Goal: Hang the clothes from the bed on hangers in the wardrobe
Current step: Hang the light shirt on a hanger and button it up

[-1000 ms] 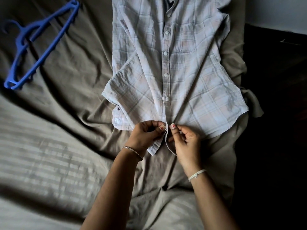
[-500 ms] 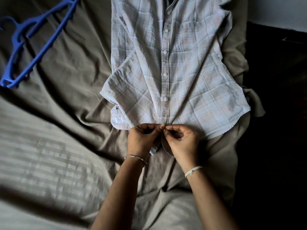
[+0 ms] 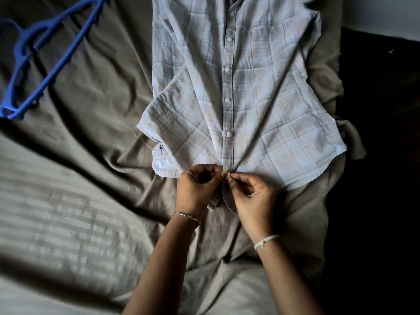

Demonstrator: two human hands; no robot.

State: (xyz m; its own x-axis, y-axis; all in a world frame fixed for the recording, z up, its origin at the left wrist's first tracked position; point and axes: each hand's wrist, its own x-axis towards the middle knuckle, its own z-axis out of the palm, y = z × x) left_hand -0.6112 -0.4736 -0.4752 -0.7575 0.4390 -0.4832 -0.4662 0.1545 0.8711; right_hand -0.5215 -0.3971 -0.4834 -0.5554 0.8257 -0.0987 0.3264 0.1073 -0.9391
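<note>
Both hands pinch the lower front edge of a plaid shirt (image 3: 250,87) lying flat on the bed (image 3: 91,155).

The left hand (image 3: 195,189) and right hand (image 3: 254,201) meet at the bottom of the button strip, fingertips touching. On each hand the thumb and forefinger are pressed together on the cloth, and the other fingers are curled into the palm. A small pale button (image 3: 225,171) shows between the two pinches, though whether it is through its hole cannot be told. The shirt's loose hem tails hang down between the hands. The shirt lies front up with its collar away from the person, and the buttons above the hands look fastened. A blue hanger (image 3: 45,53) lies on the rumpled sheet well apart to the left, untouched. Each wrist wears a thin bracelet: a metal chain (image 3: 185,215) on the left, a white cord (image 3: 264,241) on the right.
</note>
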